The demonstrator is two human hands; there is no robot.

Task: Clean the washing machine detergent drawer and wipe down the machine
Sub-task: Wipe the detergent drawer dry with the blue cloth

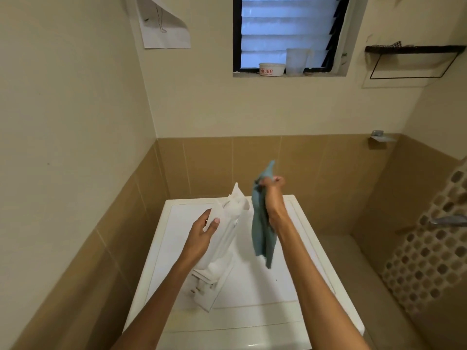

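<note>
Walls point(75, 122) of cream paint over tan tile close in on the left and behind, and a mosaic wall point(429, 248) closes the right. White washing machine point(265, 286) fills the lower middle, its left edge close to the left wall and its back edge near the rear tile; a strip of floor point(353, 261) lies open between its right edge and the mosaic. The louvred window point(285, 29) sits high on the rear wall, well above the hands.

The detergent drawer point(222, 238) stands steeply tilted over the left half of the machine's top, upper end toward the rear wall and lower end near the front-left; I cannot tell whether that end rests on the top. The left hand point(202, 233) holds its side, thumb across the near face. Just to the right, the right hand point(274, 198) is raised above the top, fist closed round a teal cloth point(261, 231) that hangs free, apart from the drawer's edge.

A wire shelf point(414, 50) juts from the upper right wall, a curled paper point(164, 24) hangs upper left, and a tub point(271, 69) and a clear cup point(297, 60) stand on the sill
</note>
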